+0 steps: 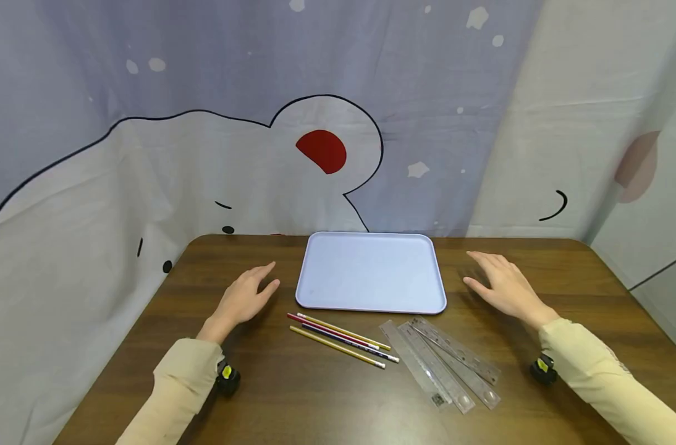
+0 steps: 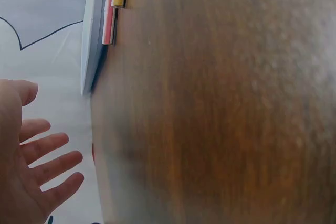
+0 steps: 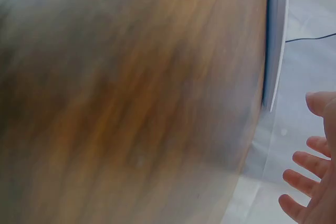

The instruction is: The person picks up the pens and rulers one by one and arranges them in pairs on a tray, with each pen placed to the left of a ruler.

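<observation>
Left hand (image 1: 243, 298) flat over the wooden table (image 1: 271, 395), fingers straight and spread, holding nothing; just left of the tray's near-left corner. Right hand (image 1: 505, 287) likewise open and empty, palm down, just right of the tray's right edge. Pale blue tray (image 1: 371, 272) sits at the middle of the table's far edge. Four pencils (image 1: 340, 339) lie just in front of the tray's near edge, angled. Three clear rulers (image 1: 440, 361) lie right of them, overlapping, toward the table's near edge.
</observation>
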Motion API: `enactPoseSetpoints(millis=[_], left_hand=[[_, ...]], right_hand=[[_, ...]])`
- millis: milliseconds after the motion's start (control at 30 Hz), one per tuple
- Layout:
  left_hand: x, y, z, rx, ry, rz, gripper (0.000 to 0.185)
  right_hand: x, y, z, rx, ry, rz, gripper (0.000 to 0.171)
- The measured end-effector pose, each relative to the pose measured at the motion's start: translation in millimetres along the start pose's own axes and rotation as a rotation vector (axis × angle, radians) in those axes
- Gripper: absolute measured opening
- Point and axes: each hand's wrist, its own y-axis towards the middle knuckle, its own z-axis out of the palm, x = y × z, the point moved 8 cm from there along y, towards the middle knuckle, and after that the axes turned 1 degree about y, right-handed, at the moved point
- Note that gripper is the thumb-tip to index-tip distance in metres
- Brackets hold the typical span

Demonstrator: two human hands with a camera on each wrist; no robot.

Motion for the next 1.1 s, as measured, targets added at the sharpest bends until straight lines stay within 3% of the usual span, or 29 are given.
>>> enactPoseSetpoints(millis=[333, 733, 1100], left_hand=[[0.1, 6.5, 2.0, -0.016, -0.088, -0.026, 0.052], [-2.1, 11.5, 4.7, -0.07, -0.16, -0.031, 0.047], [-5.8, 7.7, 8.6, -0.115, -0.234, -0.102, 0.042]], right_hand=[[6, 10, 5, -0.004, 0.045, 0.019, 0.056], [7, 19, 19, 0.053, 0.14, 0.11, 0.053], [14, 35, 28, 0.037, 0.226, 0.08, 0.044]])
